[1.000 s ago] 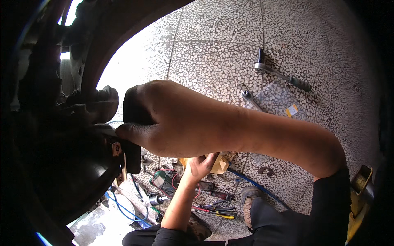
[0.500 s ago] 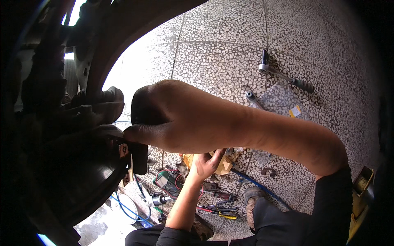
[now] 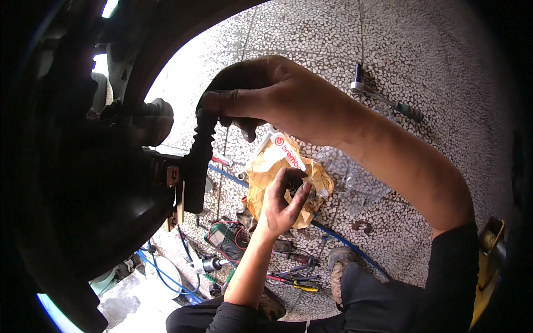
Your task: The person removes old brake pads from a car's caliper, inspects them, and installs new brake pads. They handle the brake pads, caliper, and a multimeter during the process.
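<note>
At the left stands a dark wheel assembly with a brake disc (image 3: 130, 216), mostly in shadow. A brake pad (image 3: 172, 176) shows at the disc's edge, beside an upright dark bracket (image 3: 194, 186). My right hand (image 3: 250, 100) is closed around the top of a dark ribbed guide pin boot (image 3: 204, 133) that rises from this bracket; its fingertips are partly hidden in shadow. Lower down, my left hand (image 3: 280, 205) has its palm up, fingers curled and thumb apart, in front of a crumpled brown paper packet (image 3: 261, 175). Nothing clearly shows between its fingers.
On the speckled floor lie a ratchet wrench (image 3: 383, 99), a clear plastic bag (image 3: 358, 180), a blue hose (image 3: 355, 250), a green multimeter (image 3: 226, 237) and yellow-handled pliers (image 3: 305, 286). A dark fender edge (image 3: 177, 33) arches above the disc.
My right hand has moved up and slightly right, from beside the pad to the top of the ribbed boot. My left hand has risen a little, its fingers now visible. More of the paper packet shows.
</note>
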`<state>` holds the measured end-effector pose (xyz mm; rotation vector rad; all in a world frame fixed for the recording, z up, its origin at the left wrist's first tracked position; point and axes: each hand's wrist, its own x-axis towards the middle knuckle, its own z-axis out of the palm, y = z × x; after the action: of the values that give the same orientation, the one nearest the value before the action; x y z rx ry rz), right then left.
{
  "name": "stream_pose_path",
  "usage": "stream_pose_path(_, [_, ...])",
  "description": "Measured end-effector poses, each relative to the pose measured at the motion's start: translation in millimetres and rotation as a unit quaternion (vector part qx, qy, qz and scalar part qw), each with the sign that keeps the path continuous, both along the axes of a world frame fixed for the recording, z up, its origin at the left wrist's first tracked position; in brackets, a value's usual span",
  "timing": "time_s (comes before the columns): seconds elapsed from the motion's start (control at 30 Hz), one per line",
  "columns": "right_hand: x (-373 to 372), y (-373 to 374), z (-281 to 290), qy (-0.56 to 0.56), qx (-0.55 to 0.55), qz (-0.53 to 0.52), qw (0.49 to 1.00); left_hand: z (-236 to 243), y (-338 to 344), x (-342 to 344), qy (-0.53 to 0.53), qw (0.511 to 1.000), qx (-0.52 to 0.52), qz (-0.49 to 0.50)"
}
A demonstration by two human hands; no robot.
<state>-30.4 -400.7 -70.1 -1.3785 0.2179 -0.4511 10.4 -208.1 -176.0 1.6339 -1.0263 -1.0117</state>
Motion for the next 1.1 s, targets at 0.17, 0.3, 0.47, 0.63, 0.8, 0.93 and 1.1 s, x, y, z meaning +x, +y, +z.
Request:
stream_pose_path(0.17, [4, 0, 8, 0.029, -0.046, 0.010, 0.998, 5, 0, 2, -0.007, 0.999, -0.035, 0.004])
stream_pose_path(0.3, [3, 5, 10, 0.023, -0.039, 0.021, 0.999, 16, 10, 6, -0.011, 0.999, -0.047, 0.005])
stream_pose_path(0.47, [2, 8, 9, 0.031, 0.015, 0.040, 0.999, 24, 27, 14, 0.017, 0.998, -0.033, 0.042])
stream_pose_path(0.63, [4, -5, 15, 0.021, -0.079, 0.027, 0.996, 30, 48, 23, 0.032, 0.998, -0.035, 0.051])
stream_pose_path(0.8, [1, 8, 13, 0.050, -0.056, 0.008, 0.997, 45, 67, 19, 0.051, 0.996, -0.035, 0.062])
stream_pose_path(0.93, [2, 12, 16, 0.022, 0.015, 0.030, 0.999, 56, 74, 20, 0.042, 0.996, -0.058, 0.055])
stream_pose_path(1.1, [1, 13, 13, 0.034, 0.024, -0.019, 0.999, 73, 71, 23, 0.029, 0.995, -0.076, 0.053])
